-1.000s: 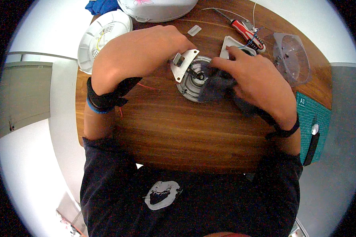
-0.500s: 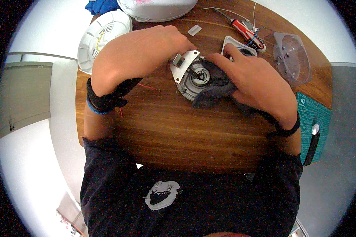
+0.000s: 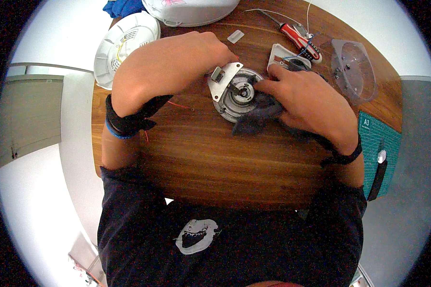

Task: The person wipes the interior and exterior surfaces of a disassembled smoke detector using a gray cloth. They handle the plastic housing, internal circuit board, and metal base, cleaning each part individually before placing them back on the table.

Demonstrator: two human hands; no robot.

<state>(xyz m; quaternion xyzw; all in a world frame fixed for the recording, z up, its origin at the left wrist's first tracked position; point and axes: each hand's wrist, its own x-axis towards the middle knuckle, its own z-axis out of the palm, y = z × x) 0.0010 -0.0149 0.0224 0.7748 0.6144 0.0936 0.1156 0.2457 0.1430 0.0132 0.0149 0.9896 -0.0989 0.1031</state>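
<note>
In front of me is a round metal part [image 3: 226, 111] with a raised ring at its centre and a flat pale bracket [image 3: 227, 82] across its left side. My left hand [image 3: 179, 62] is bent over its far left edge and steadies it; the fingertips are mostly hidden behind the hand and bracket. Bunched under my right hand [image 3: 311, 100] is a dark grey cloth [image 3: 259, 111], which lies over the part's right side. The right index finger points in beside the central ring, while the other fingers are curled into the cloth.
A white round cover [image 3: 151, 24] with a yellow wire lies far left, near a white pot-like body [image 3: 191, 12]. Beyond my right hand are a white housing [image 3: 277, 53], a red-and-black screwdriver [image 3: 299, 40] and a clear tray [image 3: 372, 79] with small screws. A green cutting mat [image 3: 392, 143] lies right.
My right hand has shifted slightly down, its index finger drawing nearer the central ring. More of the metal part's far edge and of the white housing shows. The left hand has barely moved.
</note>
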